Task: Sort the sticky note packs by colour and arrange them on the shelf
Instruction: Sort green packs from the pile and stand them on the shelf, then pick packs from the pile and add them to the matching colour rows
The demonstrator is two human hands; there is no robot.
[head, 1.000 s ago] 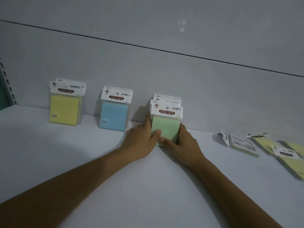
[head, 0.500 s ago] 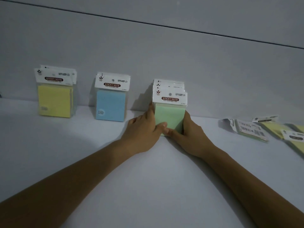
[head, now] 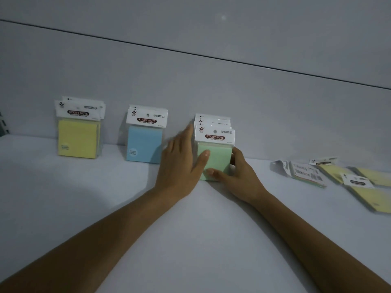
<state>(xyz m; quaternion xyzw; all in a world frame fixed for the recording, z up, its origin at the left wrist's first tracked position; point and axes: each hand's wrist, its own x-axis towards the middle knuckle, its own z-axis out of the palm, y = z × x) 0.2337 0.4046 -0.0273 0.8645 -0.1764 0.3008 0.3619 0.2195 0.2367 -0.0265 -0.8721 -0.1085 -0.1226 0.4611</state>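
Observation:
A row of green sticky note packs (head: 219,157) stands upright against the back panel, several deep. My left hand (head: 179,166) presses flat against its left side, fingers stretched up and thumb on the front pack. My right hand (head: 239,176) cups its right side, thumb across the lower front. To the left stand the blue packs (head: 143,144) and, further left, the yellow packs (head: 78,138), both upright. Loose packs lie flat at the right: one face down with a barcode (head: 306,172) and yellow ones (head: 370,197).
Everything rests on a white shelf (head: 190,229) with a grey back panel (head: 211,92) behind the upright packs. A slotted shelf upright (head: 3,123) shows at the far left edge.
My left hand's fingers have stretched upward along the green row's left side. My right hand stays on the right side. The green packs remain in place.

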